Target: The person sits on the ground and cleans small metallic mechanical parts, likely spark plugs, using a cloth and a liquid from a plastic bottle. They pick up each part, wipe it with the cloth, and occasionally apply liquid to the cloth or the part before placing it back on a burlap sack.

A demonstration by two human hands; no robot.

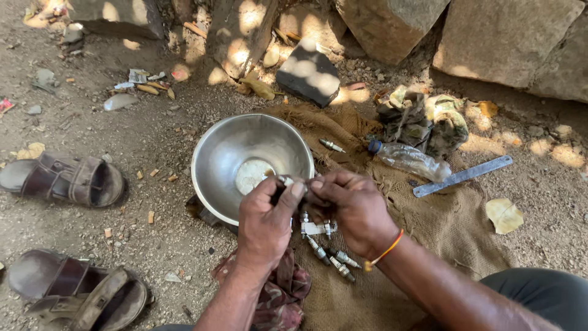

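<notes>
My left hand and my right hand meet over the near rim of a steel bowl. Both pinch one small dark metal part between the fingertips; its shape is mostly hidden by the fingers. Below my hands, several spark plugs and a small white metal fitting lie on a brown burlap sack. One more spark plug lies on the sack beyond the bowl. An orange thread band circles my right wrist.
A camouflage rag lies under my left forearm, another rag beside a plastic bottle. A flat metal strip lies to the right. Two sandals sit left on gravel. Large stones and a dark block line the back.
</notes>
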